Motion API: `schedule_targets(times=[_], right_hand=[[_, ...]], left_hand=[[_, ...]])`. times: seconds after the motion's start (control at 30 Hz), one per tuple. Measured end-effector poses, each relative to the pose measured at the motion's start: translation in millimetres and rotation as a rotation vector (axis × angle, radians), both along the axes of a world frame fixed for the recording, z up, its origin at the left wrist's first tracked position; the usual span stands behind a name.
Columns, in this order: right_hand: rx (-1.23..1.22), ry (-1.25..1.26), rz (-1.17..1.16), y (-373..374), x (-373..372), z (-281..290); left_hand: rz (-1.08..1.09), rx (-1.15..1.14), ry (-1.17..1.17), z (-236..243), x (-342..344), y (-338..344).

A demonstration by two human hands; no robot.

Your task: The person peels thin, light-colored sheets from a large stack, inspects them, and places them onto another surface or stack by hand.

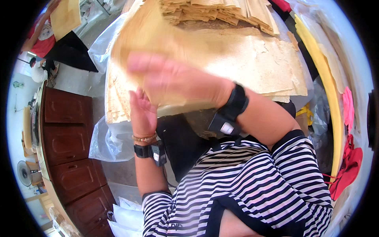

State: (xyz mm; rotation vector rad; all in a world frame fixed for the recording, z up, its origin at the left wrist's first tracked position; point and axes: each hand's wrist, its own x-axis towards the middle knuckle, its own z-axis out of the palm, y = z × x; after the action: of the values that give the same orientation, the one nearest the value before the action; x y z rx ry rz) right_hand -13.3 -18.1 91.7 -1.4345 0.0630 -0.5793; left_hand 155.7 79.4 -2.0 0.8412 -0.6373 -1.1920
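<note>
A broad stack of thin tan sheets (252,59), which look like wood veneer, lies in front of me with ragged edges. One tan sheet (146,27) at its left side is smeared by motion and seems raised. My right hand (169,77) reaches leftward across this sheet; blur hides whether its fingers grip it. Below, at the stack's near left edge, my left hand (143,112) is held palm up with its fingers loosely apart, partly covered by the right hand. Nothing shows in the left palm. Both wrists wear black straps with small devices.
More ragged sheets (221,12) are piled at the far side. Clear plastic (110,142) hangs at the table's left. Dark red cabinets (71,138) line the left, with a fan (24,173) beyond. Another person (41,37) holds a sheet at upper left. Yellow edging (321,67) runs along the right.
</note>
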Motion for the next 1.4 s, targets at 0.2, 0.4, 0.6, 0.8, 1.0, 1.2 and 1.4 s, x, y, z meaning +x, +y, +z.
schedule_targets(times=[0.2, 0.4, 0.6, 0.8, 1.0, 1.2, 1.4], right_hand=[[-0.885, 0.298, -0.355, 33, -41, -60], [-1.233, 0.845, -0.556, 3, -73, -103], [-1.25, 0.866, -0.573, -5, -61, -104], [-1.208, 0.79, -0.596, 7, -86, -101], [-0.601, 0.398, -0.532, 55, -157, -78], [-0.921, 0.763, -1.228, 53, -264, -76], [-0.678, 0.76, -1.185, 61, -282, -76]], left_hand=[[0.199, 0.055, 0.323, -16, 34, 42], [0.436, 0.238, -0.043, -31, 39, 30], [0.496, 0.278, -0.127, -24, 52, 19], [0.472, 0.222, 0.043, -55, 64, 23], [0.431, 0.13, 0.091, -30, 45, 29], [0.568, 0.298, -0.223, -34, 62, 16], [0.757, 0.357, -0.484, -15, 113, 8]])
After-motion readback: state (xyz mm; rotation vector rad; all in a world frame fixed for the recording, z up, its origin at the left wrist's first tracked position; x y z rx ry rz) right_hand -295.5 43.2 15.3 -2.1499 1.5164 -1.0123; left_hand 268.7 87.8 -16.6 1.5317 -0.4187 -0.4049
